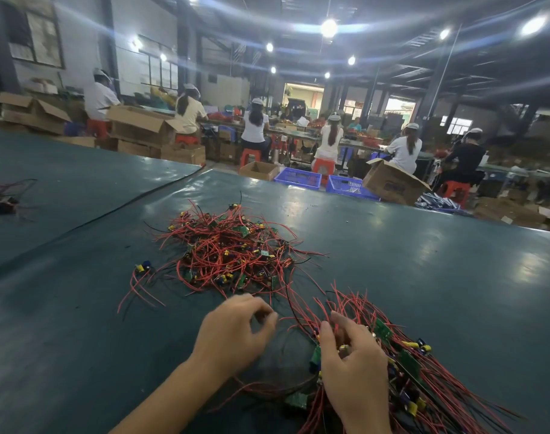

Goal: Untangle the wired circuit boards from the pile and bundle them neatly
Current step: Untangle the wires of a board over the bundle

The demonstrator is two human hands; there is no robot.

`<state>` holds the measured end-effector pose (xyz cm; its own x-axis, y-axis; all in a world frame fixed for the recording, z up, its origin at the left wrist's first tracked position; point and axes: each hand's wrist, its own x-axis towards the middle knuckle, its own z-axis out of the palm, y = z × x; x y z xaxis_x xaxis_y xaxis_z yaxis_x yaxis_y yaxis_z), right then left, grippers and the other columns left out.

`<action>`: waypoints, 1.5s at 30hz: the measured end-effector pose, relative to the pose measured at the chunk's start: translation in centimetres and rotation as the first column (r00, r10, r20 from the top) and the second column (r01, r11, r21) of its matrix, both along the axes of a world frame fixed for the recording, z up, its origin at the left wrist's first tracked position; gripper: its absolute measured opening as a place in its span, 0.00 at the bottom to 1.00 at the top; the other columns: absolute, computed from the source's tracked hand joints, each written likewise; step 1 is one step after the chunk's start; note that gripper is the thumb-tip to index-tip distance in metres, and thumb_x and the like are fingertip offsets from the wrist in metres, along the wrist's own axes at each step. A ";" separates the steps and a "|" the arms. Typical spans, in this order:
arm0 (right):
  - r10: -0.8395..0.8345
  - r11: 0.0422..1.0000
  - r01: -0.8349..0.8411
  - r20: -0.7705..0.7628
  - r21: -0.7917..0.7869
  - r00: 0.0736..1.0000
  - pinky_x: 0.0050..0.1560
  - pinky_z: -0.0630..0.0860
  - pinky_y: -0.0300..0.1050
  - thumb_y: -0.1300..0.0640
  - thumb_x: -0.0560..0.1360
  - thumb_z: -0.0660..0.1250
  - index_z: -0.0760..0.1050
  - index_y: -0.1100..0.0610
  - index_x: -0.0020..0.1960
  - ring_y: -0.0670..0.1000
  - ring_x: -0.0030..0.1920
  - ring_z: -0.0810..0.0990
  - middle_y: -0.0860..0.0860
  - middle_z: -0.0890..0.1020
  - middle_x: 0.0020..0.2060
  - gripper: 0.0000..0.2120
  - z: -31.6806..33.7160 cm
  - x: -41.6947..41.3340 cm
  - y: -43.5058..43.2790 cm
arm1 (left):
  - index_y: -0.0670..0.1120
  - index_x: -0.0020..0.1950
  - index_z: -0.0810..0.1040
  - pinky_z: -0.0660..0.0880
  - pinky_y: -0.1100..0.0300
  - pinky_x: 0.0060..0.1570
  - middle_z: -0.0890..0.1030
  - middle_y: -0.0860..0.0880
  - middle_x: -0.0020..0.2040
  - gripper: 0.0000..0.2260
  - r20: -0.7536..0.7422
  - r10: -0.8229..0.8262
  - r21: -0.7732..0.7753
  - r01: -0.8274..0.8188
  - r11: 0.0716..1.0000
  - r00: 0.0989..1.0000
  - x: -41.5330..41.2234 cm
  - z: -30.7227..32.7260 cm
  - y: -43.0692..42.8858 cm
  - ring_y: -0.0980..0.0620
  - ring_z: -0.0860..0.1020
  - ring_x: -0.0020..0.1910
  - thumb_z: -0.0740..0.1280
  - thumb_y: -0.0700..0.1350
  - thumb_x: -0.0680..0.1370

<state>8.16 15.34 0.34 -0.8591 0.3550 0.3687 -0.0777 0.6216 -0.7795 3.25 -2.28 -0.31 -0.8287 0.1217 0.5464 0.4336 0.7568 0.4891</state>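
A tangled pile (233,255) of small green circuit boards with red and black wires lies mid-table. One loose board with blue and yellow parts (143,267) sits left of it. A second gathered bundle (402,364) lies near right. My left hand (236,333) hovers just in front of the pile, its fingers curled with the tips pinched together; whether a thin wire is between them I cannot tell. My right hand (352,361) rests on the bundle and pinches red wires between thumb and fingers.
The table (424,261) has a dark green cover with a black seam line running to the left. Another small wire heap (1,198) lies far left. Beyond the far edge stand cardboard boxes, blue crates (297,177) and seated workers at benches.
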 end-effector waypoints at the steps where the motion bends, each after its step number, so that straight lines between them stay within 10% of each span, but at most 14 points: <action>1: 0.032 0.999 -0.033 -0.027 -0.037 0.999 0.44 0.76 0.40 0.51 0.77 0.68 0.80 0.51 0.58 0.41 0.41 0.77 0.42 0.79 0.42 0.12 -0.1 0.0 -0.2 | 0.54 0.51 0.81 0.73 0.63 0.49 0.79 0.59 0.51 0.09 -0.002 0.041 -0.030 -0.041 0.999 0.999 -0.7 -0.2 -0.8 0.59 0.75 0.52 0.65 0.56 0.76; 6: 0.166 0.982 -0.172 -0.073 -0.080 0.983 0.35 0.70 0.33 0.53 0.76 0.69 0.81 0.48 0.54 0.41 0.32 0.74 0.45 0.80 0.36 0.07 -0.6 0.0 -1.1 | 0.57 0.75 0.61 0.53 0.49 0.73 0.52 0.54 0.79 0.26 0.305 0.211 -0.333 -0.104 0.937 0.929 -3.3 -2.5 -3.7 0.52 0.54 0.76 0.57 0.62 0.79; 17: 0.237 0.969 -0.244 -0.124 -0.044 0.964 0.34 0.69 0.33 0.54 0.77 0.68 0.81 0.46 0.51 0.40 0.33 0.75 0.44 0.79 0.35 0.06 -1.3 -0.2 -1.4 | 0.54 0.74 0.64 0.51 0.51 0.72 0.62 0.54 0.76 0.23 0.293 0.199 -0.335 -0.094 0.937 0.935 -4.3 -3.5 -3.8 0.54 0.57 0.75 0.55 0.59 0.80; 24: 0.258 0.965 -0.262 -0.158 -0.001 0.953 0.34 0.69 0.30 0.56 0.77 0.69 0.82 0.48 0.50 0.39 0.34 0.76 0.43 0.79 0.35 0.06 -1.2 0.0 -1.7 | 0.48 0.56 0.78 0.72 0.57 0.57 0.78 0.52 0.53 0.10 0.193 0.091 -0.065 -0.080 0.995 0.977 -4.3 -2.7 -4.2 0.52 0.75 0.54 0.66 0.43 0.76; 40: 0.287 0.957 -0.276 -0.152 0.090 0.946 0.34 0.69 0.30 0.58 0.76 0.69 0.83 0.52 0.49 0.39 0.35 0.77 0.42 0.79 0.34 0.05 -1.3 0.2 -2.5 | 0.47 0.39 0.70 0.66 0.70 0.33 0.72 0.53 0.30 0.11 -0.037 0.062 0.177 -0.054 0.983 0.997 -2.8 -1.5 -4.7 0.57 0.70 0.29 0.71 0.36 0.73; 45: 0.296 0.953 -0.283 -0.141 0.105 0.945 0.33 0.68 0.30 0.58 0.76 0.69 0.83 0.51 0.50 0.40 0.35 0.76 0.41 0.78 0.33 0.05 -1.5 0.3 -2.7 | 0.49 0.40 0.72 0.69 0.68 0.34 0.73 0.52 0.33 0.11 0.096 0.075 0.303 -0.101 0.948 0.993 -2.1 -1.9 -4.8 0.57 0.71 0.31 0.68 0.33 0.71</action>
